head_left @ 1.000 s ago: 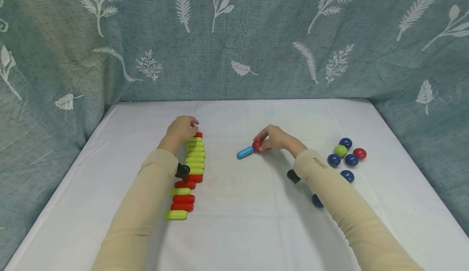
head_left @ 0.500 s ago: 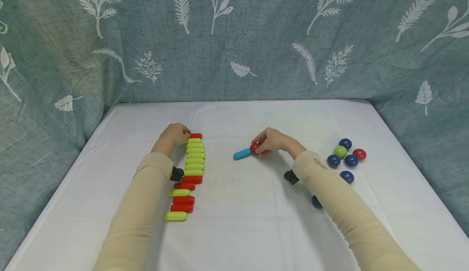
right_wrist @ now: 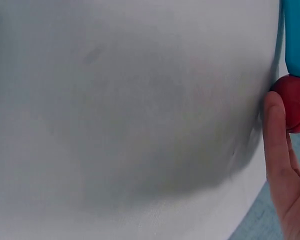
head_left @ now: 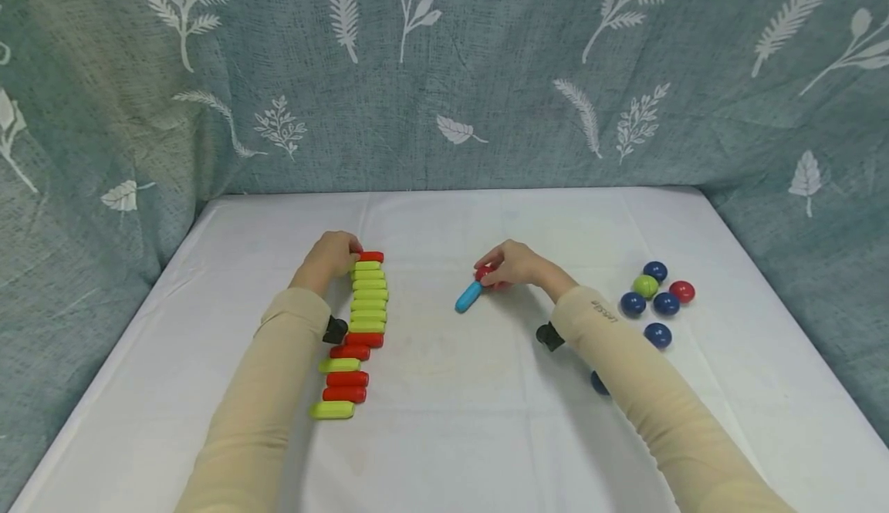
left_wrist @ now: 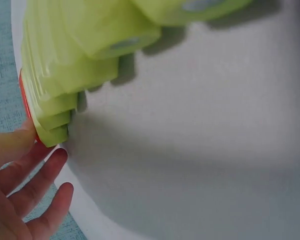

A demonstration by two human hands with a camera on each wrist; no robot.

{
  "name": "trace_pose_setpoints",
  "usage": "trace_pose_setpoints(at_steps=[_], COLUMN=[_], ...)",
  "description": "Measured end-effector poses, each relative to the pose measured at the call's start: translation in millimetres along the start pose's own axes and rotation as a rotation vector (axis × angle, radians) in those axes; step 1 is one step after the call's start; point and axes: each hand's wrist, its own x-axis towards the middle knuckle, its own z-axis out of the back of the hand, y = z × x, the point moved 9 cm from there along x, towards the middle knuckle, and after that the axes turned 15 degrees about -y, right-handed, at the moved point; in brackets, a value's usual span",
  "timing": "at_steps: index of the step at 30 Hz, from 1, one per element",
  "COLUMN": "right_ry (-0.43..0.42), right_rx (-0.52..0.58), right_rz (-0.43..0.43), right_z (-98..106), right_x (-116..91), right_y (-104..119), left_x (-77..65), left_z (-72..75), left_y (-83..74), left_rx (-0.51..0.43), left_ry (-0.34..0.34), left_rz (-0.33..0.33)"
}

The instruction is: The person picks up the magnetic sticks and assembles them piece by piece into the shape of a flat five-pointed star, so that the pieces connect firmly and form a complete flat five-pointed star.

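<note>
Blue stick (head_left: 468, 297) swung round

Near end further right than half a second ago; grooved, touching glossy red ball (right_wrist: 294, 100), mid-table (head_left: 444, 405); right hand (head_left: 517, 263) pinches ball, left hand (head_left: 333, 254) pinches red stick (head_left: 372, 257) at row's (head_left: 370, 295) far end

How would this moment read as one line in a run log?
left hand: pinches farthest red stick; right hand: holds red ball; blue stick: touches held ball; blue balls: farther right
</note>
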Motion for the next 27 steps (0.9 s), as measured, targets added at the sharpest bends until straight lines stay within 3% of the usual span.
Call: trace_pose_setpoints(at_steps=[7,13,21,27], right_ry=[-0.004,-0.014,-0.025,-0.029], right_rx=[0.009,0.048,0.042,0.026], right_rz=[-0.005,-0.008,0.007,0.014], right_z=[4,7,8,7], right_x=[0,0,-1,0], right_y=[0,0,3,3], left_x=[0.4,-1.1,-9.4,-15.0], left_z=[4.9,2.7,-16.5,-32.1], left_y=[-10.4,-33.8,-80.5,-105.0], left_rx=[0.028,0.012,-0.055,-0.098], left_ry=[-0.049,-0.063,-0.006,0.01], left_rz=[-0.11,-0.218,-0.338,-0.406])
